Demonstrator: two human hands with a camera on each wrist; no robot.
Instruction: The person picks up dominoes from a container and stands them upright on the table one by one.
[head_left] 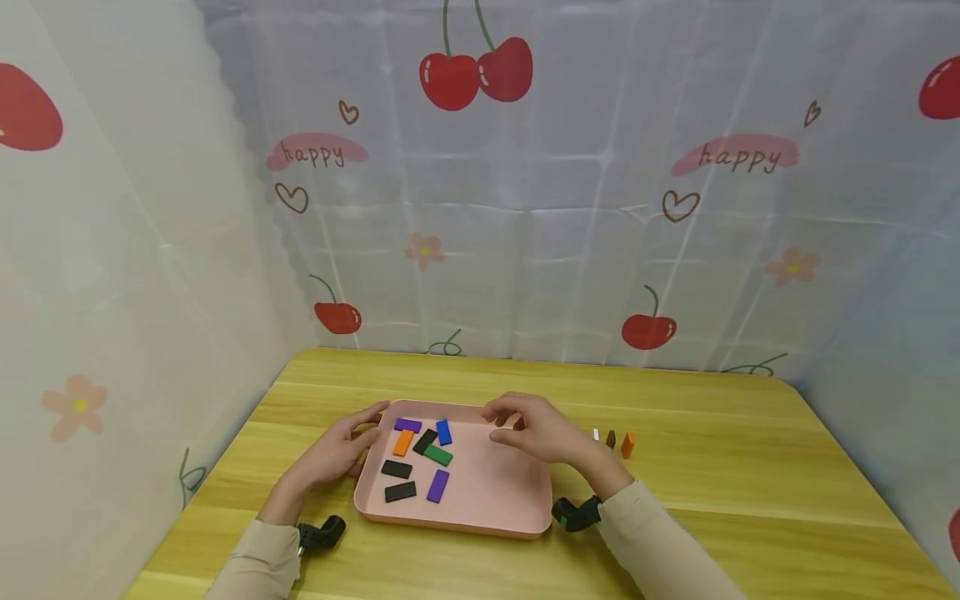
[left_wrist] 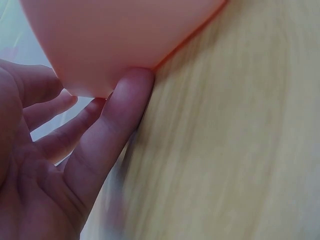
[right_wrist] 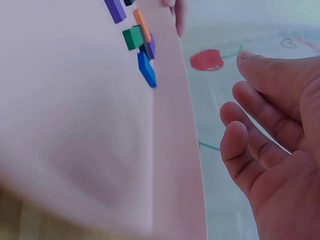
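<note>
A pink tray [head_left: 495, 500] lies on the table, with several small blocks in its left half. Among them are a blue block [head_left: 444, 432], a green block [head_left: 438, 455], an orange block [head_left: 402, 442], a purple block [head_left: 438, 486] and a black block [head_left: 401, 492]. My left hand [head_left: 333, 454] rests against the tray's left side; in the left wrist view its fairly straight fingers touch the outer wall [left_wrist: 115, 40]. Over the tray's far right part hovers my right hand [head_left: 543, 429], fingers loosely bent, nothing between them; the right wrist view shows its palm [right_wrist: 280, 185].
On the wooden table [head_left: 712, 483], right of the tray, stand a white block [head_left: 596, 434], a dark brown block [head_left: 611, 439] and another orange block [head_left: 627, 445]. A cherry-patterned curtain [head_left: 525, 250] closes off the back and sides.
</note>
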